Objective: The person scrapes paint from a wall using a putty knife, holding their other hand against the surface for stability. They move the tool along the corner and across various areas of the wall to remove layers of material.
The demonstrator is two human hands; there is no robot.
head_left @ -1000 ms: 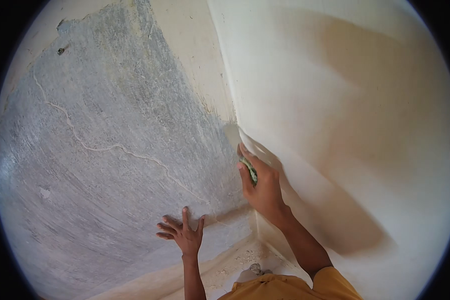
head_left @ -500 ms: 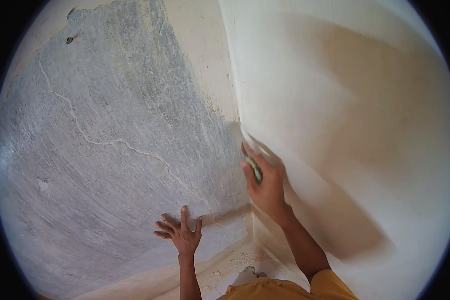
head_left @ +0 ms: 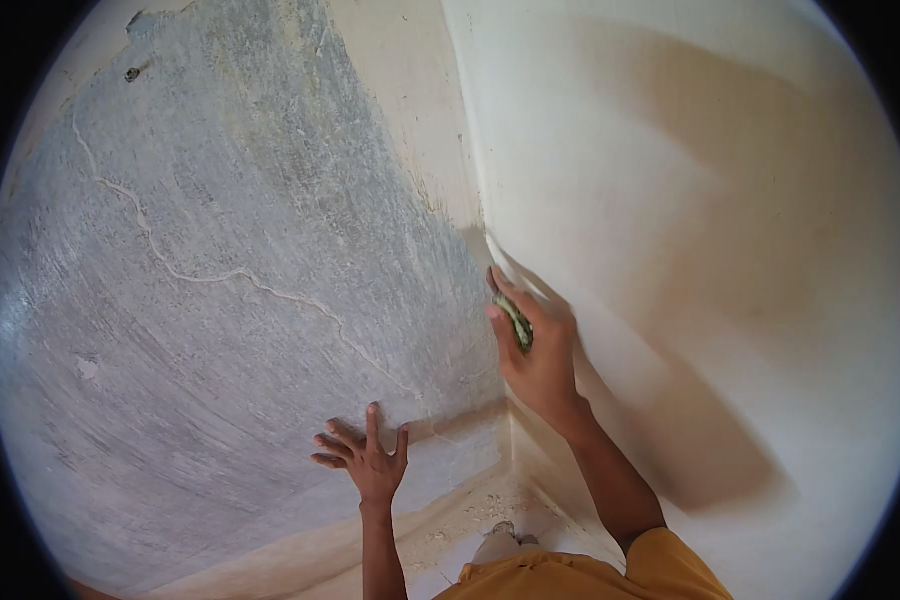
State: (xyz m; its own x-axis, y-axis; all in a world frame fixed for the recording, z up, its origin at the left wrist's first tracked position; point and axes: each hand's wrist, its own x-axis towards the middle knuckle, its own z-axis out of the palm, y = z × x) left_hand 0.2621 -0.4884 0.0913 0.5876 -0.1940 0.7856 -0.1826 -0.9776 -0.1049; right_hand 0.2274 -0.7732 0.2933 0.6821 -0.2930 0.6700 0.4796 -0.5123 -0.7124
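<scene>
My right hand (head_left: 542,355) is wrapped round a small green tool handle (head_left: 517,322) at the inside corner where two walls meet. The tool's working end is hidden by my fingers or too small to make out. My left hand (head_left: 372,460) lies against the lower part of the scraped grey wall (head_left: 250,380), fingers spread and holding nothing. A thin pale crack (head_left: 300,298) winds across this wall, running down toward the space above my left hand.
The smooth cream wall (head_left: 690,280) rises on the right, with shadows across it. Cream paint (head_left: 410,90) still covers a strip by the upper corner. A wall plug (head_left: 132,74) sits at upper left. Crumbs of debris (head_left: 480,505) lie on the floor by my foot (head_left: 505,530).
My right hand with the tool has shifted very slightly along the corner. My left hand stays spread in about the same place on the wall, and the view has moved a little.
</scene>
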